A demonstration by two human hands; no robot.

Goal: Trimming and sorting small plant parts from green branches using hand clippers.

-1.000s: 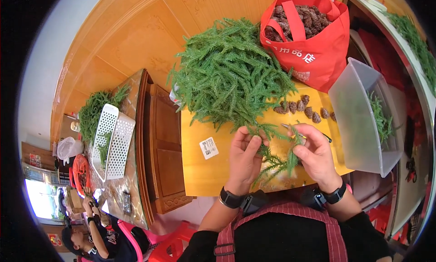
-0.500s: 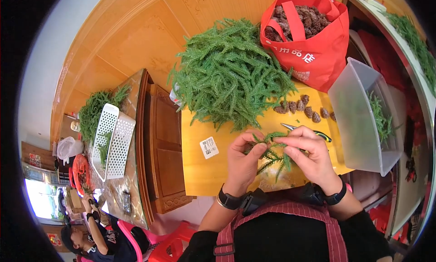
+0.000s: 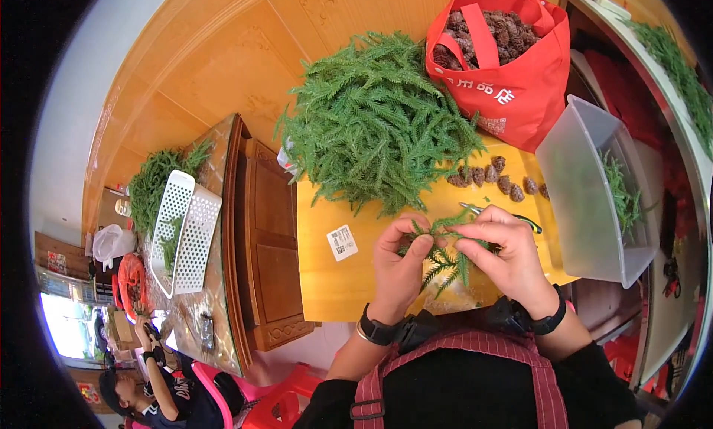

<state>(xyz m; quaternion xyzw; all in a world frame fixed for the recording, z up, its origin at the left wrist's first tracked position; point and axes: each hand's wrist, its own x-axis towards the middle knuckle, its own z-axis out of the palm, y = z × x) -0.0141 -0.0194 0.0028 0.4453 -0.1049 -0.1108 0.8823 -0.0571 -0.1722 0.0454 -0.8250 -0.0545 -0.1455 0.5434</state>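
Observation:
Over the front part of the yellow table [image 3: 334, 288], both my hands hold a small green fir-like sprig [image 3: 445, 268]. My left hand [image 3: 399, 262] pinches its stems between thumb and fingers. My right hand [image 3: 505, 254] pinches the sprig's upper right side, thumb against fingertips. The exact spot where the fingers meet is partly hidden. Pliers [image 3: 529, 222] with dark and yellow-green handles lie behind my right hand, partly covered by it. Several brown pine cones [image 3: 505, 184] rest beyond them. A large heap of green sprigs [image 3: 375, 124] fills the table's far side.
A red bag [image 3: 512, 95] full of pine cones stands at the back right. Right of the table is a clear plastic bin [image 3: 587, 206] with a few sprigs. A white label [image 3: 342, 242] lies at left. Further left, a co-worker [image 3: 160, 381] sits by another table with a white basket [image 3: 200, 239].
My right hand has shifted slightly, its thumb and fingertips drawing closer together on the sprig. The sprig's lower tips have turned a little. My left hand stays nearly in place.

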